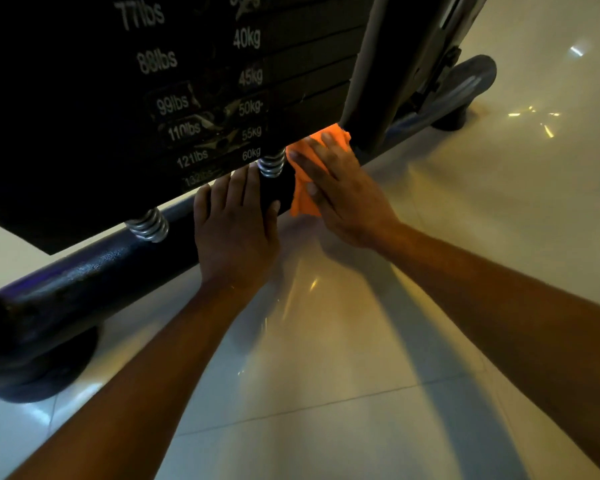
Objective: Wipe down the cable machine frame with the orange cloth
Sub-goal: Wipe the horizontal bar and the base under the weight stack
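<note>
From the head camera, looking down: my right hand [340, 192] presses the orange cloth [303, 183] flat against the base tube [94, 271] of the cable machine frame, fingers straight and spread over the fabric, none of them curled round it. The cloth sits at the far end of the tube's visible run, where the tube meets the grey upright post [388, 81]; its top edge pokes out beyond my fingertips just under the weight stack [153, 81], and a fold hangs down the near side of the tube below my thumb.

My left hand [234, 226] rests on the same tube just beside the cloth, palm down, fingers straight and close together, thumb out towards the cloth, holding nothing. Its fingertips reach the bottom edge of the weight stack.

Two coiled metal springs sit between tube and stack: one [272, 163] between my two hands, the other [148, 225] further along towards the tube's near-left end. The stack's black plates carry pale labels running from 77lbs down to 121lbs on one side and 40kg to 60kg on the other; a lower label is too dim to read.

A dark rubber foot [42, 372] props the tube's near-left end on the glossy pale tiled floor [361, 393]. Both of my forearms are bare.
</note>
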The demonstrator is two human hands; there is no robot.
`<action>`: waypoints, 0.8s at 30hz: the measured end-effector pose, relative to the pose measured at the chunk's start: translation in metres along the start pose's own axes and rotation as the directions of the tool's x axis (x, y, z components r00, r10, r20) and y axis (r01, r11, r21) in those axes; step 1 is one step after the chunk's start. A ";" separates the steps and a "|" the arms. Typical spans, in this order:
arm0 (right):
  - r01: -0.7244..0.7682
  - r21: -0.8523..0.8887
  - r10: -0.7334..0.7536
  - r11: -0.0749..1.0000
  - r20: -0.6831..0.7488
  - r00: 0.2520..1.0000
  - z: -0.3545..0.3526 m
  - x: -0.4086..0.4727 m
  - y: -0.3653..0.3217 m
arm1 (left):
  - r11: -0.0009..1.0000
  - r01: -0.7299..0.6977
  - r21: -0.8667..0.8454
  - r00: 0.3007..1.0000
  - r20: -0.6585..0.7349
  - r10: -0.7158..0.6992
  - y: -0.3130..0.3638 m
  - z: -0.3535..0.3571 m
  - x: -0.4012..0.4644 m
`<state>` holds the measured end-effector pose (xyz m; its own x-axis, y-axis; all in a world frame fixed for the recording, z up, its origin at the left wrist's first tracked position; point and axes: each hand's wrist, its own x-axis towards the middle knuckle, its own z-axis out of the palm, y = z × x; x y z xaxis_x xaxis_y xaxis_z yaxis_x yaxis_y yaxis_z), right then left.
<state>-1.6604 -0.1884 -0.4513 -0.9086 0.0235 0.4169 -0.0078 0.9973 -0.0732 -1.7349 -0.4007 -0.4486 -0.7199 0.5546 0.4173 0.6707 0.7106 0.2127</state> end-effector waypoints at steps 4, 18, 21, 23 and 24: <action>-0.113 0.030 0.112 0.993 0.029 0.993 -0.010 0.008 0.024 | 1.000 0.003 -0.001 1.000 -0.003 -0.003 0.000 0.001 -0.003; -0.240 0.237 0.234 0.941 0.056 0.971 -0.036 -0.028 0.019 | 0.947 -0.199 -0.251 0.976 0.034 0.214 0.039 0.003 -0.032; -0.282 0.234 0.274 0.930 0.069 0.959 -0.055 -0.042 0.031 | 0.931 -0.232 -0.282 0.965 0.056 0.258 0.054 0.006 -0.008; -0.337 0.214 0.326 0.917 0.087 0.941 -0.069 -0.050 0.040 | 0.918 -0.254 -0.303 0.958 0.049 0.282 0.066 0.010 0.011; -0.376 0.203 0.361 0.904 0.108 0.926 -0.076 -0.051 0.044 | 0.917 -0.265 -0.300 0.957 0.036 0.288 0.072 0.013 0.021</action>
<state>-1.5826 -0.1405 -0.4065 -0.8897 0.3741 0.2616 0.2497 0.8785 -0.4072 -1.7036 -0.3322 -0.4357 -0.5020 0.7512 0.4285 0.8588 0.3747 0.3493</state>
